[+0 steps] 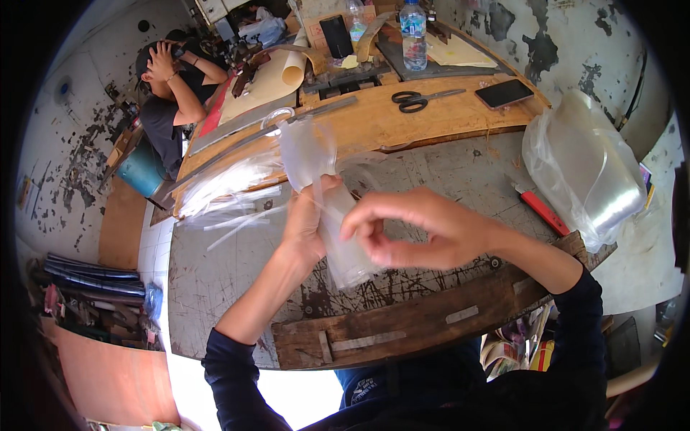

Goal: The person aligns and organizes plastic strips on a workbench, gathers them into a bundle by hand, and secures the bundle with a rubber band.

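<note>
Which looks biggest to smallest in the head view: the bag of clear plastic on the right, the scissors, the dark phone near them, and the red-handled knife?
1. Bag of clear plastic, by far the largest.
2. Scissors.
3. Red-handled knife, close to the scissors in length, so that order is unsure.
4. Dark phone.

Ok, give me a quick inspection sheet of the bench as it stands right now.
Surface: scratched grey worktop, wooden board at its near edge.
Job's things: clear plastic sheet roll gripped in left hand; right hand pinching at it.
Clutter: clear offcut strips, bag of clear plastic, red-handled knife, scissors, two phones, water bottle.
Grippers: both hands bare, on the roll.
Cables: nothing seen.
Surroundings: peeling walls; a seated person at far left, hands on head.
</note>
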Demonstrator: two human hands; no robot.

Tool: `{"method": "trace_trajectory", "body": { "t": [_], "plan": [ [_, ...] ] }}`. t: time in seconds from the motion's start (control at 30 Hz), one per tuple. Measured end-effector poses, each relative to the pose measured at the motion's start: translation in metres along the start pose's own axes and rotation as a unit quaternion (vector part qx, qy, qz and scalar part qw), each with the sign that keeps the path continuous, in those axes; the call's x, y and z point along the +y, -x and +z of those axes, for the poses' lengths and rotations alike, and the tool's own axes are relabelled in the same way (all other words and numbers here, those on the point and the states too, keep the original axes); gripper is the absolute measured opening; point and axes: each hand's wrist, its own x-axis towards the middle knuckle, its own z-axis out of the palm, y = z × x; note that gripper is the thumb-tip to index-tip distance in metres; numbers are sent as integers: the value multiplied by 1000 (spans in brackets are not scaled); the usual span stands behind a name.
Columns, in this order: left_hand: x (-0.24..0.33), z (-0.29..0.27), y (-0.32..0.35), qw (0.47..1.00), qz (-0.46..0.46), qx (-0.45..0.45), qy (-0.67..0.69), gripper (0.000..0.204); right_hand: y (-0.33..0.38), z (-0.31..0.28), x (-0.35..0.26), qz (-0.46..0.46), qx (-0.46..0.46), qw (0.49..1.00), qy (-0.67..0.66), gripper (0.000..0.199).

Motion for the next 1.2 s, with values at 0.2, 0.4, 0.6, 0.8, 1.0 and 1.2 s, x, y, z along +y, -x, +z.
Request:
{"method": "trace_trajectory", "body": {
  "t": [0.2, 0.4, 0.6, 0.8, 1.0, 1.2],
  "plan": [
    [2, 9, 0, 999, 16, 26, -31, 26, 15, 1, 1, 55, -47, 994, 76, 17],
    [5, -10, 6, 995, -18, -90, 39, 28, 24, -30, 47, 167, 68, 983, -29, 19],
    [0, -7, 19, 993, 25, -115, 27, 39, 11, -43, 44, 112, 28, 954, 278, 24],
    [4, -7, 17, 986, 40, -159, -19, 50, 4, -57, 25, 55, 27, 888, 456, 29],
    [0, 0, 17, 971, 38, -234, 42, 57, 11, -57, 26, 31, 41, 889, 455, 24],
    [0, -4, 7, 944, 70, -271, 176, 49, 5, -57, 12, 75, 62, 918, 384, 12]
  ]
}}
